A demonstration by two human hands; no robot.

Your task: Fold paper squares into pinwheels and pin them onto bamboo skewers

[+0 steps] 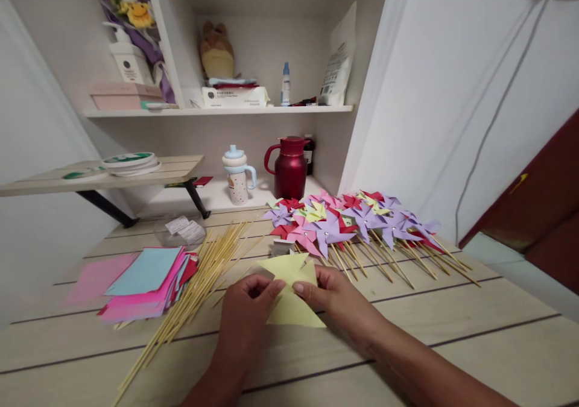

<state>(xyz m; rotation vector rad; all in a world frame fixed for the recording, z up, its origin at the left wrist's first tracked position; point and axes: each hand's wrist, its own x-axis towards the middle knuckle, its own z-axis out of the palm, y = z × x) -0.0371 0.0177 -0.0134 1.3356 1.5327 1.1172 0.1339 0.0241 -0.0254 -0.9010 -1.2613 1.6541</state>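
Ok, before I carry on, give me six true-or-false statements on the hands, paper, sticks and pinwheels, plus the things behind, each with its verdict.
1. The wooden sticks lie to the right of the paper stack. True.
2. The stack's uppermost piece is red. False: the top sheet is light blue.
3. The left hand and right hand both hold the yellow sheet. True.
4. The pinwheels lie to the right of the sticks. True.
5. Every pinwheel is purple. False: pink, red and yellow ones show too.
6. A green jug stands behind the pinwheels. False: the jug is red.
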